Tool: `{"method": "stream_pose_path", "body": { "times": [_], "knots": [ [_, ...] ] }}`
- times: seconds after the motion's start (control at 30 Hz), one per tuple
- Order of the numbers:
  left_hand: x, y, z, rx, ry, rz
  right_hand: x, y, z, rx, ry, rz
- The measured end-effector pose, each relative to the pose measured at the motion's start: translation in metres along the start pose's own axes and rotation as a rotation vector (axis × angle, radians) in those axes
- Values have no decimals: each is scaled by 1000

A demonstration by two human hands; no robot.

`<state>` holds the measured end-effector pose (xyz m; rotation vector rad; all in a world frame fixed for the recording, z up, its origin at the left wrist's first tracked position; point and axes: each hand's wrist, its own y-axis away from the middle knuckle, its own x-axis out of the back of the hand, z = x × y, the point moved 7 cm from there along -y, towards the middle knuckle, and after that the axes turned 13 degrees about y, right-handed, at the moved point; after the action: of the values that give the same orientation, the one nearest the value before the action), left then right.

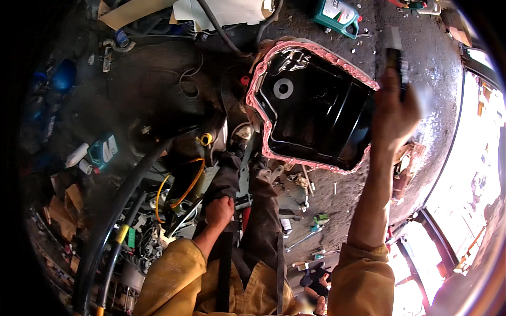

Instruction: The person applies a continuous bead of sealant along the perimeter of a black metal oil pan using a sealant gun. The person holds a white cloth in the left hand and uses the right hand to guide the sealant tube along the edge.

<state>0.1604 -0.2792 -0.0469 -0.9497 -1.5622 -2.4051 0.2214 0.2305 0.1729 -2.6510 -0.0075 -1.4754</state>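
Note:
A black oil pan (316,116) lies open side up in front of my feet, its flange ringed with a wavy bead of pink sealant (257,84). A pale washer-like ring (283,88) shows on its floor. Beyond the pan's right edge, my right hand (392,113) is closed around a blurred tool with a dark body and flat grey end (392,45); its exact kind is unclear. Something whitish beside that hand is smeared too. My left hand (219,211) is a fist against my left leg; whatever it may hold is hidden.
Wrenches (303,239) and small parts lie on the dirty floor right of my legs. Thick black bars (113,231) rise at left near a yellow hoop (164,189). A teal jug (337,18) stands beyond the pan; another jug (103,152) lies left. Cardboard (132,13) is far left.

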Motion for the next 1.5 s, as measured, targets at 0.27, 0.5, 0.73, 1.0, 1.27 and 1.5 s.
{"method": "stream_pose_path", "body": {
  "times": [0.27, 0.5, 0.73, 1.0, 1.27, 1.5],
  "knots": [
    [-3, 3, -6, 6, 2, -6, 51, -1, 24, -96, -161, 202],
    [-5, 0, -5, -10, -34, -47, 78, -15, 119, -394, -803, 166],
    [-14, -6, -34, 71, -34, -254, 137, 62, 219, -848, -921, 472],
    [156, -81, 56, 166, 870, 113, 138, 244, 314, -1120, -928, 474],
    [300, -148, 243, -208, 396, 4, 113, 363, 330, -1360, -939, 535],
    [302, -157, 271, -183, 13, -102, 106, 378, 330, -1362, -931, 544]
  ]
}}
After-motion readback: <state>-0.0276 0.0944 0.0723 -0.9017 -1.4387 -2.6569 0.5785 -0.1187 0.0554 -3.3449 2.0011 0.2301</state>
